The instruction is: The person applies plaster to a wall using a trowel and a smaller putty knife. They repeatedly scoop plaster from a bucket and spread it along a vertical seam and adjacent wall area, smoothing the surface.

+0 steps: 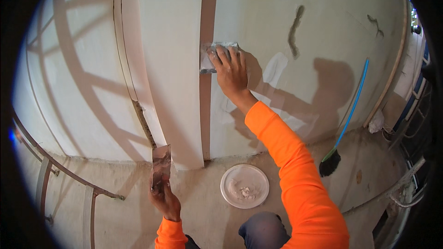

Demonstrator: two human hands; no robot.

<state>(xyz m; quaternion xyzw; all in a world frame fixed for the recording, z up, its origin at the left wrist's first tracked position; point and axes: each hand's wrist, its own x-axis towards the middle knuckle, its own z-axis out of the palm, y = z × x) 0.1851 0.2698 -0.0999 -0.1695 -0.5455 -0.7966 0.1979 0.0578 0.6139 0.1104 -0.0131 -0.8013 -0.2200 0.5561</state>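
My right hand (230, 69) reaches up to the wall, its fingers spread over the back of a flat, putty-smeared scraper (206, 60). That scraper lies against the brownish vertical strip (207, 110) beside the white column (173, 64). Lower down, my left hand (164, 198) grips a putty knife (161, 157), blade upward, with pinkish-grey putty on it. Its blade is in front of the column's foot. A round white lid-like dish (244, 175) on the floor carries lumps of putty (247, 191).
A broom (331, 161) with a blue handle leans on the wall (258, 9) at right. Dark filled patches (295, 32) mark that wall. A ladder-like metal frame (87, 216) lies at lower left. Pipes and cords (408, 198) crowd the right edge. My knee (265, 230) shows below.
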